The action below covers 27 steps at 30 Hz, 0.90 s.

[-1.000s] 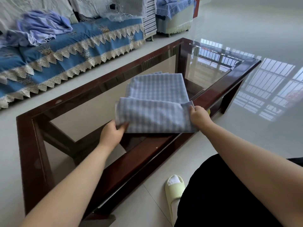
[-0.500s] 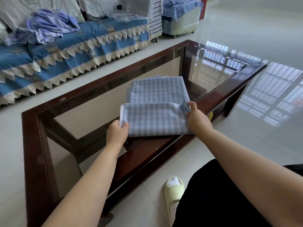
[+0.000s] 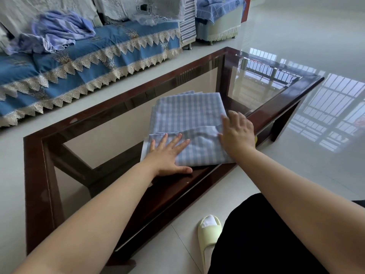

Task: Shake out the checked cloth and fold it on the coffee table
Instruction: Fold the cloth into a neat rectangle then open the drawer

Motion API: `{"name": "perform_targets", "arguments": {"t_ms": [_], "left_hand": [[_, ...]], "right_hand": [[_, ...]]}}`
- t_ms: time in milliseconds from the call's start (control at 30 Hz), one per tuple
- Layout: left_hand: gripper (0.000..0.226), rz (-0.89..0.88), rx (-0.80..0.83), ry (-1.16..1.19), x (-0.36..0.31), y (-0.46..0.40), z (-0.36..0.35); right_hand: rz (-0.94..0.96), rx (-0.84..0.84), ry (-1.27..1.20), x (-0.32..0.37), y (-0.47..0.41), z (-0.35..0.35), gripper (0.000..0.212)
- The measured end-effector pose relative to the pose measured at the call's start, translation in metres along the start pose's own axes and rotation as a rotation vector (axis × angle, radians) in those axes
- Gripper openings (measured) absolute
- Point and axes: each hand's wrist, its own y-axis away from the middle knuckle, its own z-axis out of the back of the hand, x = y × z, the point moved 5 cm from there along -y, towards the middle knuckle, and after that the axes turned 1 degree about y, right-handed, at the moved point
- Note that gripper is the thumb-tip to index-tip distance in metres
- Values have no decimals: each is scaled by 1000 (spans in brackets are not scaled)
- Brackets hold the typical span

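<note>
1. Folded blue-and-white checked cloth (image 3: 189,123) lay on the glass-topped dark wooden bench (image 3: 280,113), near its front rail.
2. Left hand (image 3: 167,155) and right hand (image 3: 237,133) pressed flat on the cloth's near fold, fingers spread, gripping nothing.

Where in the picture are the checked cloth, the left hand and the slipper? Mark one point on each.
checked cloth (image 3: 187,111): head view, on the flat far layer.
left hand (image 3: 167,155): head view, back of the hand, flat on the cloth.
slipper (image 3: 208,237): head view, on the pale upper strap.

Bright daylight; window glare on glossy floor (image 3: 325,119); wide-angle bending at edges.
</note>
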Motion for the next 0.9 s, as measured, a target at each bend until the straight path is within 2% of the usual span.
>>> {"name": "perform_targets", "arguments": {"t_ms": [33,67,100,167,200,300,367,433,533,633,700,833,867,900], "left_hand": [[99,-8,1,-7,0,-1,1],[96,-17,-2,8,-1,-2,2],[92,-22,-5,49,0,-4,4],[96,-13,-40,191,10,-4,8],[97,6,-77,244,21,-4,9],[50,15,-206,402,54,2,5],[39,1,-297,555,70,4,5],[40,14,-338,573,79,4,7],[47,14,-362,574,79,1,11],[44,33,-353,763,78,0,15],[45,83,-325,856,76,2,17],[48,157,-207,944,72,5,27],[46,160,-138,955,75,9,31],[41,157,-43,965,77,16,36]], "right_hand": [[187,-67,-28,12,2,1,63],[330,-37,-45,24,7,-2,66],[389,73,-74,30,11,-11,68],[277,358,-134,17,16,-39,69],[221,428,-167,7,12,-46,68],[169,489,-339,-19,1,-50,52],[90,446,-473,-42,-1,-48,45],[93,426,-439,-59,4,-48,55],[395,382,-147,-63,17,-48,68],[521,274,-111,-57,21,-43,82],[508,205,-202,-57,19,-43,75],[387,90,-297,-55,14,-23,37],[388,42,-281,-49,16,-12,36],[412,-3,-280,-44,21,-1,45]]}}
